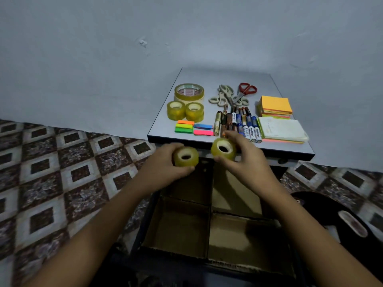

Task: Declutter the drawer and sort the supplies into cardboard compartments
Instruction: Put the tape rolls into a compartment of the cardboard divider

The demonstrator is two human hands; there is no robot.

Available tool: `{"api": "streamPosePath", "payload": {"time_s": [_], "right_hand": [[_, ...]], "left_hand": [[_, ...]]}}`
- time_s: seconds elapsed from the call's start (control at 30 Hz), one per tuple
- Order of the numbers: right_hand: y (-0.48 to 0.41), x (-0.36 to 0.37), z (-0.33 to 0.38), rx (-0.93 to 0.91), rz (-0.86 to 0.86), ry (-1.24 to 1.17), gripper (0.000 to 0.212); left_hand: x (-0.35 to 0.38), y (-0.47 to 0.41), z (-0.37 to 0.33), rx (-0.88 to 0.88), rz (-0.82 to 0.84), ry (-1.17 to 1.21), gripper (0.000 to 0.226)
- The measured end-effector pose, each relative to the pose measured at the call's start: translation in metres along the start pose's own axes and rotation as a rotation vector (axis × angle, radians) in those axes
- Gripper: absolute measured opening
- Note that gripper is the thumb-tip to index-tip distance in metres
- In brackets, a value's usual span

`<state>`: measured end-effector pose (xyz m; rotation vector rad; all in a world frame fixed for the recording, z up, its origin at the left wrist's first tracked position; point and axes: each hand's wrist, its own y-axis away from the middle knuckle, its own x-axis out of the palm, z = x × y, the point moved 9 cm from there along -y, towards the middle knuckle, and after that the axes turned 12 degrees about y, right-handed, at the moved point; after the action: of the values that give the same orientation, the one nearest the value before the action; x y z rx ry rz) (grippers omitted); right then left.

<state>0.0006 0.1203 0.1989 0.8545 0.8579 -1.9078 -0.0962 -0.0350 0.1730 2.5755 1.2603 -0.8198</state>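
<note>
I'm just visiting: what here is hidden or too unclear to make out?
All in the head view:
1. The far cardboard compartments: partly hidden behind the left hand gripping the left tape roll and the right hand gripping the right tape roll.
2. Print on the markers: too small and blurred.
3. The grey scissors: overlapping, count unclear.
4. A dark object right of the compartments: too dim to identify.
</note>
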Motion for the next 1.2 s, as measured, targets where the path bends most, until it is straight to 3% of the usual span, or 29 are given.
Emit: {"api": "streamPosePath", "payload": {"time_s": [0.17,0.33,0.53,0.77,0.9,1.03,1.2], "right_hand": [[0.039,0.036,-0.035,0.094,0.046,0.058,0.062],[0.053,0.054,-0.05,0.162,0.056,0.076,0.066],[0.057,0.063,-0.056,0.171,0.074,0.065,0.065],[0.056,0.068,-0.061,0.171,0.099,0.062,0.066],[0.056,0.07,-0.059,0.171,0.109,0.056,0.066],[0.048,0.069,-0.05,0.168,0.112,0.039,0.065],[0.019,0.089,-0.022,0.085,0.169,0.069,0.063]], "left_hand": [[0.078,-0.003,0.05,-0.117,0.308,-0.095,0.049],[0.106,-0.052,0.092,-0.197,0.31,-0.181,0.056],[0.128,-0.079,0.126,-0.29,0.338,-0.137,0.044],[0.138,-0.083,0.129,-0.276,0.244,-0.086,0.035],[0.137,-0.079,0.124,-0.264,0.294,-0.091,0.038],[0.108,-0.066,0.094,-0.118,0.254,-0.088,0.038],[0.041,-0.02,0.066,0.158,-0.066,-0.146,0.027]]}}
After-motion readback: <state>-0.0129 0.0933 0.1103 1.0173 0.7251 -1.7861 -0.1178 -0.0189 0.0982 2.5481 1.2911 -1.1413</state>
